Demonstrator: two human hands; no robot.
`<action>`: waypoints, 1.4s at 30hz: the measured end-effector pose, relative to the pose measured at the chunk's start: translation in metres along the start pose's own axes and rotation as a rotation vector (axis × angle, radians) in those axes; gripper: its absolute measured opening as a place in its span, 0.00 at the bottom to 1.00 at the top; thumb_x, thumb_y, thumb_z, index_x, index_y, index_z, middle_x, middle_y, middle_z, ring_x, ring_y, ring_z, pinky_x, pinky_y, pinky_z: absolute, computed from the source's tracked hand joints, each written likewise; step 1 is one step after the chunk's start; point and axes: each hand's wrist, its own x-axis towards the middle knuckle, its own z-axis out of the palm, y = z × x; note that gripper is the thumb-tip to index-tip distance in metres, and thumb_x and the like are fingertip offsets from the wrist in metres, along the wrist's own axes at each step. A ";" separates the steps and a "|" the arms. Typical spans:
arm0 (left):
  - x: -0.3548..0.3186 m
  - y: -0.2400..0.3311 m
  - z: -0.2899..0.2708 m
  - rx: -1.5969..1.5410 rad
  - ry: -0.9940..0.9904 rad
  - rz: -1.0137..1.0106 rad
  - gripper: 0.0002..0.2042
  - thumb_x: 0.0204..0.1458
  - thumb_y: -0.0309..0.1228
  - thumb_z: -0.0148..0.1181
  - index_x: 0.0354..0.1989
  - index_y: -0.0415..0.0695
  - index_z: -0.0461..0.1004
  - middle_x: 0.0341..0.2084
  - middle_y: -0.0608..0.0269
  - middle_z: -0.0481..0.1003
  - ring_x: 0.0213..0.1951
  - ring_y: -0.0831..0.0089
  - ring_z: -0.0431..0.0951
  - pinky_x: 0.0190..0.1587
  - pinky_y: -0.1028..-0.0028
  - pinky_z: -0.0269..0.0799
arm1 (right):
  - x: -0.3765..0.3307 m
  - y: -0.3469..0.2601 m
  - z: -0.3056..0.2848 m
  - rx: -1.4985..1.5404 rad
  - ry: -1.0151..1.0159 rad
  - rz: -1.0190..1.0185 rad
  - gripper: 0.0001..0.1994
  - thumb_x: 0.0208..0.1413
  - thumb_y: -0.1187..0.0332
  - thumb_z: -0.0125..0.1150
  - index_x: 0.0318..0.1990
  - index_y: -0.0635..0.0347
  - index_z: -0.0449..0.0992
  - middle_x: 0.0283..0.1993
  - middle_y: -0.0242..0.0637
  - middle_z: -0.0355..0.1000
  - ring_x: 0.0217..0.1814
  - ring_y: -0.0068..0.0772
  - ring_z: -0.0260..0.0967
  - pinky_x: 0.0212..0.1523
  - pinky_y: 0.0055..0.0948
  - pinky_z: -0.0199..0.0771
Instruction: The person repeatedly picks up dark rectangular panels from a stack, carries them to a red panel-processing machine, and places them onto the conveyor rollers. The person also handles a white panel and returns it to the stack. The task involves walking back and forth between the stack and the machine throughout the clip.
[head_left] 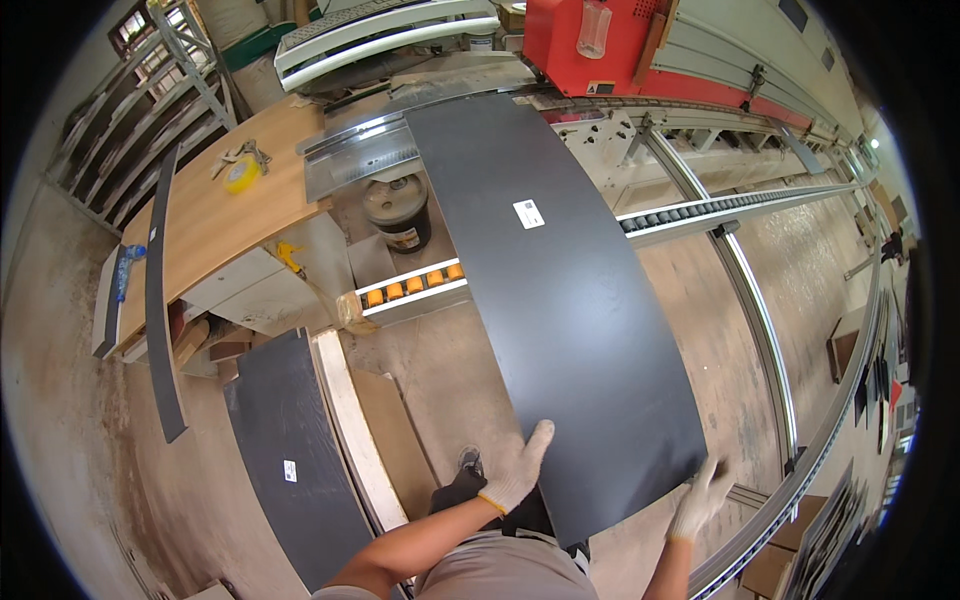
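Note:
A long dark grey panel point(570, 290) with a white label stretches from the machine table towards my body. My left hand point(515, 475), in a pale knitted glove, holds the panel's left edge near its close end. Its thumb lies over the edge, and the panel hides the other fingers. Beside the near right corner, my gloved right hand point(697, 500) has its fingers apart. Whether it touches the corner I cannot make out.
Orange rollers point(415, 287) and a black roller track point(735, 207) flank the panel. Another dark panel point(285, 450) lies at left, beside a wooden bench point(240, 200) with a yellow tape roll point(241, 175). A black bucket point(398, 215) stands behind the rollers. A red machine point(590, 50) rises at the back.

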 end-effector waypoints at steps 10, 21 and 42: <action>0.182 0.128 -0.151 0.526 0.173 0.620 0.37 0.65 0.61 0.51 0.22 0.34 0.80 0.24 0.41 0.80 0.26 0.46 0.79 0.41 0.50 0.76 | -0.174 0.026 0.028 0.797 -0.335 0.607 0.32 0.70 0.61 0.61 0.76 0.65 0.60 0.71 0.44 0.67 0.70 0.42 0.66 0.71 0.42 0.66; 0.447 0.171 -0.151 -0.024 0.502 0.067 0.42 0.57 0.63 0.65 0.35 0.20 0.80 0.30 0.41 0.81 0.34 0.56 0.82 0.44 0.58 0.76 | -0.132 0.002 0.053 0.842 -0.179 0.561 0.27 0.69 0.57 0.62 0.67 0.67 0.69 0.59 0.39 0.74 0.59 0.36 0.74 0.62 0.38 0.74; 0.536 0.290 0.079 -0.242 0.389 0.059 0.34 0.60 0.56 0.69 0.17 0.37 0.66 0.17 0.62 0.65 0.22 0.69 0.64 0.28 0.60 0.66 | 0.132 0.028 0.067 0.697 -0.110 0.579 0.25 0.69 0.53 0.64 0.63 0.63 0.74 0.57 0.35 0.76 0.59 0.32 0.74 0.60 0.34 0.74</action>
